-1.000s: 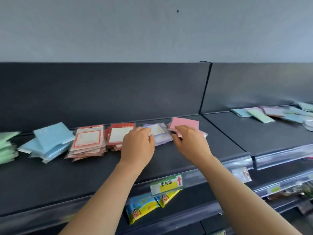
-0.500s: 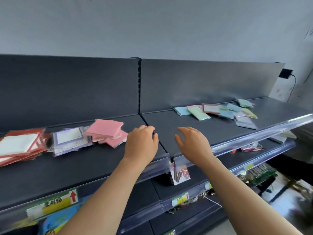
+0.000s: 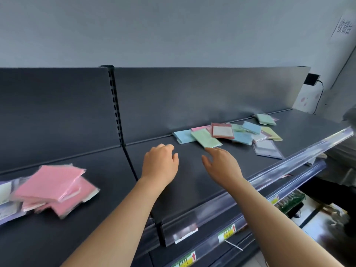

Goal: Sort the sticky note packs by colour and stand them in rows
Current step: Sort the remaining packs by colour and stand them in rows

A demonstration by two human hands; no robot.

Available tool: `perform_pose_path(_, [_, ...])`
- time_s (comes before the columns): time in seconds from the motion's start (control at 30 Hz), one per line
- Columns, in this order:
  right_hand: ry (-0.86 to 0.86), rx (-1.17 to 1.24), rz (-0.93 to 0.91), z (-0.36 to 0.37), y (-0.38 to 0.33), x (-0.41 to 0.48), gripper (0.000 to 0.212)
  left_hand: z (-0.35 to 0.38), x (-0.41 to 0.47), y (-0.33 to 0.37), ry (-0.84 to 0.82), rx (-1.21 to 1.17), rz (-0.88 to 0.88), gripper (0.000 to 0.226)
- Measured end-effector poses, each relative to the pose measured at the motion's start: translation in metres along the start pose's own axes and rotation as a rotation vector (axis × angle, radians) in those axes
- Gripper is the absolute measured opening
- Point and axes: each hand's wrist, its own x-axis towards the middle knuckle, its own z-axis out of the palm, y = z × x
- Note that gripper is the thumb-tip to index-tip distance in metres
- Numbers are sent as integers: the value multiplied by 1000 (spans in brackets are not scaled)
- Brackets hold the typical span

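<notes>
**Q:** While reaching over the front edge of the dark grey metal shelf (image 3: 192, 180), holding anything?

**R:** No. Left hand (image 3: 160, 162) loosely curled above bare shelf, gripping nothing. Right hand (image 3: 221, 162) flat and empty, fingers stretched toward the pale green plastic-wrapped sticky note pack (image 3: 206, 138). Fingertip just at its near corner; contact not clear.

**Q:** Sorted so far?

**R:** Partly, by the look of it. Left section, toward the left edge: loose heap of pink wrapped packs (image 3: 55, 182), flat and overlapping. Just beside it, lavender-bordered packs (image 3: 7, 199), cut off at the view's edge. Grouped by colour, as a judgement. Not stood up; no rows.

**Q:** Left to do?

**R:** Right section, along the back edge: mixed scatter, all lying flat.
- Light blue square pack (image 3: 183, 136) touching the green one.
- Red-bordered pack with white centre (image 3: 222, 131) overlapping its neighbours.
- Second blue pack (image 3: 251, 127) and yellow-green pack (image 3: 271, 132) behind it.
- Mint pack (image 3: 266, 119) furthest back.
- Lavender wrapped pack (image 3: 266, 148) nearest the front edge.

**Q:** Progress overall?

**R:** Early to middle, at a guess. Right-hand scatter unsorted. Standing in rows not begun anywhere in view. Probable next pick: the green pack, closest to the right hand.
</notes>
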Motion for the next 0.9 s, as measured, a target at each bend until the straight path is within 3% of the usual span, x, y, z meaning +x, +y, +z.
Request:
perform_pose_path(0.27, [-40, 59, 21, 13, 49, 57, 32, 40, 62, 18, -107, 31, -17, 33])
perform_pose_path(0.43, [-146, 93, -104, 28, 78, 87, 30, 72, 95, 26, -209, 114, 50, 23])
perform_pose_path(0.53, [-193, 113, -215, 38, 89, 97, 26, 87, 103, 29, -276, 221, 46, 33])
perform_pose_path(0.73, [-143, 152, -289, 47, 96, 101, 24, 82, 85, 38, -165, 368, -34, 21])
perform_pose_path(0.9, [-120, 248, -249, 45, 93, 99, 27, 63, 58, 56, -111, 610, -208, 25])
